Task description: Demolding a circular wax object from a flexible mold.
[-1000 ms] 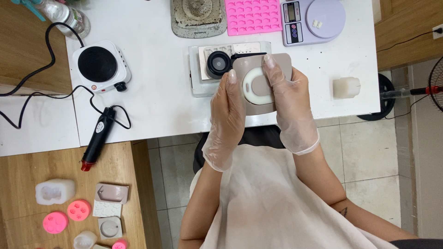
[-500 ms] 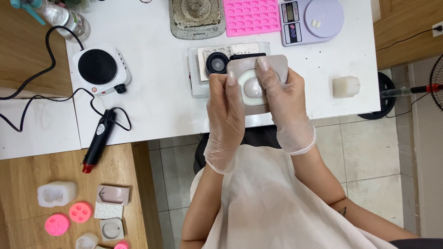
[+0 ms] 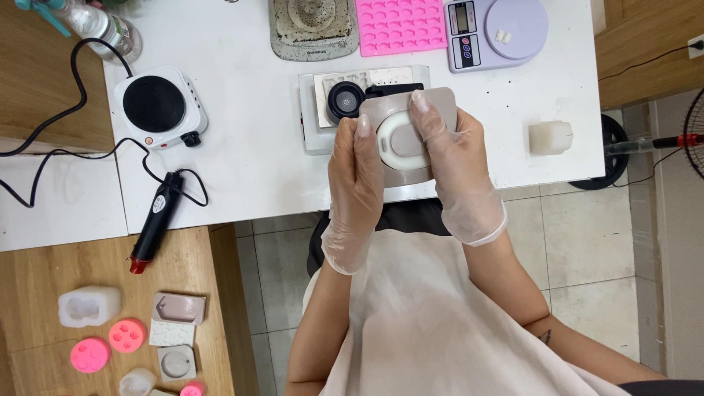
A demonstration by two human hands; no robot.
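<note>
While my gloved hands were up over the near edge of the white table (image 3: 249,161), both were closed on a taupe mould (image 3: 411,165) with a pale oval ring (image 3: 402,138) set in its face. My left hand (image 3: 357,180) clasped the mould's left side, fingers stretched up along it, and my right hand (image 3: 455,165) gripped the right side, its forefinger lying across the top of the ring. The mould sat just above the table's front edge, partly covering a grey tray (image 3: 315,125) that held a black round cup (image 3: 345,99). Beyond the tray lay a crusted square slab (image 3: 315,29), a pink mould with many small cavities (image 3: 400,26) and a lilac kitchen scale (image 3: 499,33). To my right a white wax block (image 3: 550,137) stood near the edge. To my left were a small white hotplate (image 3: 155,106) and a black heat tool (image 3: 158,220) with its cord. Lower left, on a wooden surface (image 3: 44,264), lay several small pink, white and grey moulds (image 3: 128,335).
</note>
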